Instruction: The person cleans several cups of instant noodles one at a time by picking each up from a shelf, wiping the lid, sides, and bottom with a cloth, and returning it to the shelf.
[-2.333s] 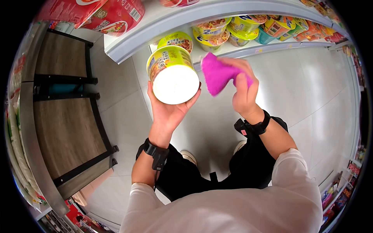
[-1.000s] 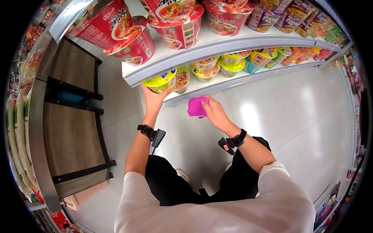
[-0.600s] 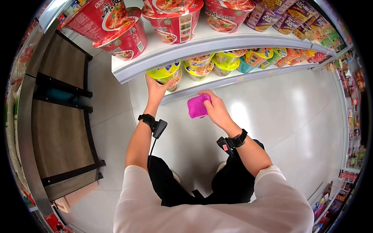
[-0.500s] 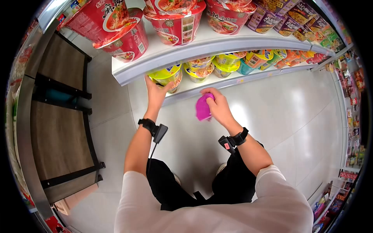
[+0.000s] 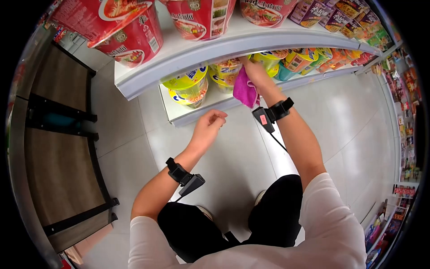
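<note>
Head view, my only feed. The person's left hand is off the cups: fingers loosely curled, nothing in them, out over the floor in front of the lower shelf. The right hand is in under the upper shelf, with the magenta cloth gripped and hanging from it. Fingertips are hidden beneath the shelf edge; I cannot tell whether they touch a cup. Hands well apart.

Cloth location: at the front of the lower shelf, just beside the middle stack, its loose end drooping past the shelf's front edge. The end stack of yellow-green cups stands two high at the shelf's left end, untouched by either hand. My read: attention sits with the right hand and the cloth, the left being free. Red cups line the upper shelf.
</note>
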A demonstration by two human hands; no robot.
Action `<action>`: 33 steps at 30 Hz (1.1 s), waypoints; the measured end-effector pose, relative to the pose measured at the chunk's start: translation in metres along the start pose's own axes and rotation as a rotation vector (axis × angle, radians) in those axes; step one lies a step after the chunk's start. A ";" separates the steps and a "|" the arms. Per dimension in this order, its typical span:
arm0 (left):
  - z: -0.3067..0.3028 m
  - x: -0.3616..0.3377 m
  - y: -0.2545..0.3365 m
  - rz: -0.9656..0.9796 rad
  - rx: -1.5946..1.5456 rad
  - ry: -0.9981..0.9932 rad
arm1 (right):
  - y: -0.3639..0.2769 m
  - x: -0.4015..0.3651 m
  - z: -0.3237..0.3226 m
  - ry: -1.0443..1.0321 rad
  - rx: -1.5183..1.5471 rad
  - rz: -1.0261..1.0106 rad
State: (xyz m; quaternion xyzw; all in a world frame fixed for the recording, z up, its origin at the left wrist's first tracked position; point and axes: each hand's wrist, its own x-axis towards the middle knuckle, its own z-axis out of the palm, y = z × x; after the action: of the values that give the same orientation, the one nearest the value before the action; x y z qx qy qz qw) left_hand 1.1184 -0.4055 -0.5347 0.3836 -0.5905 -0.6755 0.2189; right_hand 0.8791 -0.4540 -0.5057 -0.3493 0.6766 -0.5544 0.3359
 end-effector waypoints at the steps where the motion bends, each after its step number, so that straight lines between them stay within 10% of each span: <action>1: -0.003 0.001 0.001 -0.019 -0.011 -0.020 | 0.000 0.005 -0.002 -0.002 -0.044 0.042; 24: -0.031 -0.026 -0.003 0.168 -0.596 0.123 | -0.075 -0.147 -0.041 -0.460 -0.538 0.068; 28: -0.030 -0.026 -0.013 0.183 -0.517 0.150 | -0.072 -0.150 -0.027 -0.163 -0.099 -0.172; 33: -0.018 -0.032 -0.010 0.166 -0.635 0.077 | -0.039 -0.182 0.023 -0.234 -0.568 -0.736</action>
State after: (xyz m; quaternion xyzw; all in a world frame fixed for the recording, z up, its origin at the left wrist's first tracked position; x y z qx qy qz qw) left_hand 1.1535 -0.3909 -0.5359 0.2720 -0.3711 -0.7906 0.4041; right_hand 0.9990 -0.3173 -0.4591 -0.7038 0.5903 -0.3866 0.0822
